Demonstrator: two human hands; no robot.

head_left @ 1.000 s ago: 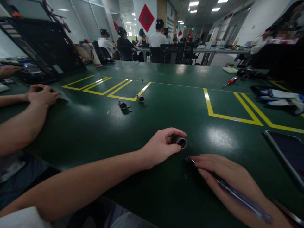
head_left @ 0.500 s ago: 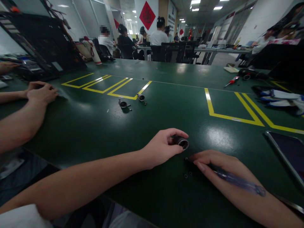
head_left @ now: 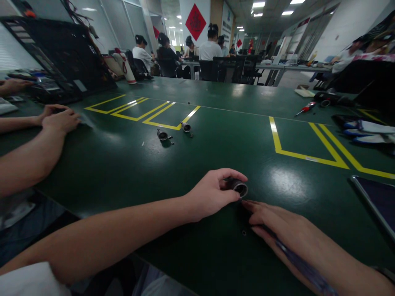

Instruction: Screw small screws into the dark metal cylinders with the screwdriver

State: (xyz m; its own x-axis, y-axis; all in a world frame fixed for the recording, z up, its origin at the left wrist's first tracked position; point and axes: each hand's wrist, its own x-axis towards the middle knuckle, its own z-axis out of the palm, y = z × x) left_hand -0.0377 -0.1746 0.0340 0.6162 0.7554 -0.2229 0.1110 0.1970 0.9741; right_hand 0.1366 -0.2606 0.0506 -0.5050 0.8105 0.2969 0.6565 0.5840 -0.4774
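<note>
My left hand (head_left: 210, 194) grips a short dark metal cylinder (head_left: 238, 187) that lies on its side on the green table (head_left: 129, 172), open end facing right. My right hand (head_left: 286, 230) lies just below the cylinder, fingers closed round a blue-handled screwdriver (head_left: 296, 261) whose tip is hidden under the fingers. A small screw (head_left: 244, 233) lies on the table beside that hand.
Two more small cylinders (head_left: 162, 135) (head_left: 186, 127) with loose screws lie further back by yellow tape lines (head_left: 173, 117). Another person's arms (head_left: 40, 139) rest at the left. A tablet (head_left: 376, 201) lies at the right; a red screwdriver (head_left: 304, 109) lies at the back right. People sit at far tables.
My right hand has slid left and forward toward the cylinder and now covers the screwdriver tip and some screws. The left hand keeps its hold.
</note>
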